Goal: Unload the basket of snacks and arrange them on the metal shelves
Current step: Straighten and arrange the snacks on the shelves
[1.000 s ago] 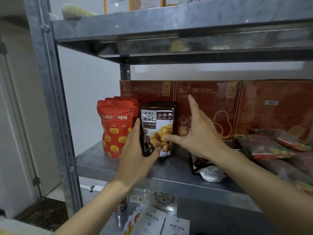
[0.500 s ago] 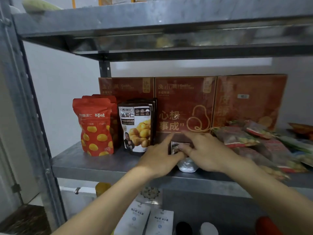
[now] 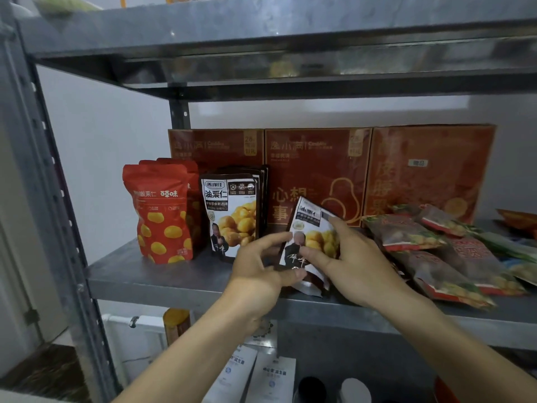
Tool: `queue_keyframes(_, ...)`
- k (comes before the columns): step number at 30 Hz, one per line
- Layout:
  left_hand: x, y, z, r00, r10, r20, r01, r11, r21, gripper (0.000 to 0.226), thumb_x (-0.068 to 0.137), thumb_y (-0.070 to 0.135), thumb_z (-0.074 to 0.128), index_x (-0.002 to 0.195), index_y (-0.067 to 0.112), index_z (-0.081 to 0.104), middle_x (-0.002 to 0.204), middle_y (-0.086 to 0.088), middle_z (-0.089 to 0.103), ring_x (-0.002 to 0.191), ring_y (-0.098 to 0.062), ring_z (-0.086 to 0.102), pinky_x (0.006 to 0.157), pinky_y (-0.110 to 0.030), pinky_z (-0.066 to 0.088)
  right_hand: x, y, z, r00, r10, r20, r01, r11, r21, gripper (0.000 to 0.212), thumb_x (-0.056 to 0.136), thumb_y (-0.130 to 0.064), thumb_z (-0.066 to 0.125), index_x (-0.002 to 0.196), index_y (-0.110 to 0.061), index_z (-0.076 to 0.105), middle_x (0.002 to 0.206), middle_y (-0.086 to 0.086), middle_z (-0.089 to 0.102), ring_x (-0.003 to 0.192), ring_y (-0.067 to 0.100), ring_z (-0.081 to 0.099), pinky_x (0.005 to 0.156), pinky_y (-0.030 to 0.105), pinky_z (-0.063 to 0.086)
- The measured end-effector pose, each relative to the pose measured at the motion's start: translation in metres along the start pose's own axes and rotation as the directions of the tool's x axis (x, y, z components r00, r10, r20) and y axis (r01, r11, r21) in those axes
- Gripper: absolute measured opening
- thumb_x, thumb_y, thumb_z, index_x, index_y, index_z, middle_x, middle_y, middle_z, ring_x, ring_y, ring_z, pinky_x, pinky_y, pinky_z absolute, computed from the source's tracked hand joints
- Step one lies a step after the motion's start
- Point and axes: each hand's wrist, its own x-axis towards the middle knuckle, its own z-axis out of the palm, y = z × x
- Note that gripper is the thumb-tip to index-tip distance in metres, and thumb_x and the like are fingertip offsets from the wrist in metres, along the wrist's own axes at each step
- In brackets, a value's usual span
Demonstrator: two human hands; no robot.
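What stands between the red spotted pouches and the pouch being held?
Upright black pouches, just left of the held pouch, in the head view.

Light was dim and even; the upper shelf shaded the wall beneath it, its underside showing dull reflections. Frame edges bowed and went soft.

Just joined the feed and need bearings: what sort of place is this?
Probably a storeroom or small shop's stock area: bare metal shelving, red gift boxes lined along the back, and duplicate chestnut pouches stood in rows.
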Motion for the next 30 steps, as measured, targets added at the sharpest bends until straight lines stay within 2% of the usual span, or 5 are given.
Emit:
queue_keyframes(9, -0.022, -0.007, -0.054, 0.961, 0.274, -0.026, -0.274, 0.962, 0.01, 0.095, 0.076, -0.022, 0.065, 0.139, 0.043, 0.037, 0.126, 0.01, 0.063, 0.113, -0.011, 0.063, 0.082, -0.026, 0.057, 0.009, -0.034, 0.039, 0.978, -0.091, -0.187, 0.155, 0.917, 0.367, 0.128, 0.049, -0.053, 0.092, 0.152, -0.049, 0.015, 0.141, -0.011, 0.05, 0.126, 0.018, 0.055, 0.098, 0.045, 0.052)
queue_keyframes(13, -0.018, -0.014, -0.08, 0.952, 0.294, -0.085, -0.279, 0.948, 0.151, 0.089, 0.084, -0.016, 0.061, 0.139, 0.046, 0.032, 0.123, 0.026, 0.061, 0.118, 0.002, 0.057, 0.1, -0.024, 0.049, 0.02, -0.059, 0.068, 0.978, -0.119, -0.172, 0.181, 0.895, 0.408, 0.125, 0.062, -0.029, 0.094, 0.152, -0.049, 0.01, 0.133, -0.007, 0.055, 0.119, 0.014, 0.057, 0.098, 0.038, 0.052)
queue_keyframes(21, 0.014, -0.036, -0.099, 0.926, 0.348, -0.146, -0.269, 0.881, 0.389, 0.08, 0.088, 0.007, 0.066, 0.147, 0.043, 0.026, 0.142, 0.017, 0.047, 0.133, -0.002, 0.041, 0.113, -0.043, 0.037, 0.026, -0.076, 0.093, 0.978, -0.179, -0.107, 0.204, 0.929, 0.31, 0.114, 0.082, -0.021, 0.08, 0.158, -0.029, -0.005, 0.153, -0.009, 0.03, 0.123, -0.011, 0.023, 0.095, -0.002, 0.015)
queue_keyframes(26, 0.014, -0.035, -0.104, 0.935, 0.348, -0.063, -0.305, 0.883, 0.357, 0.092, 0.082, 0.016, 0.077, 0.147, 0.048, 0.02, 0.14, 0.026, 0.047, 0.131, 0.004, 0.042, 0.109, -0.032, 0.038, 0.03, -0.071, 0.098, 0.972, -0.14, -0.19, 0.192, 0.935, 0.297, 0.115, 0.068, -0.024, 0.09, 0.156, -0.033, 0.017, 0.137, -0.007, 0.039, 0.123, -0.002, 0.034, 0.101, 0.008, 0.03)
queue_keyframes(30, 0.017, -0.03, -0.108, 0.931, 0.363, -0.028, -0.341, 0.896, 0.285, 0.098, 0.073, 0.004, 0.083, 0.141, 0.048, 0.027, 0.133, 0.022, 0.056, 0.125, 0.001, 0.051, 0.102, -0.028, 0.043, 0.035, -0.062, 0.098, 0.983, -0.096, -0.155, 0.153, 0.897, 0.416, 0.123, 0.057, -0.021, 0.096, 0.154, -0.039, 0.022, 0.139, -0.018, 0.038, 0.119, -0.014, 0.03, 0.086, -0.008, 0.023)
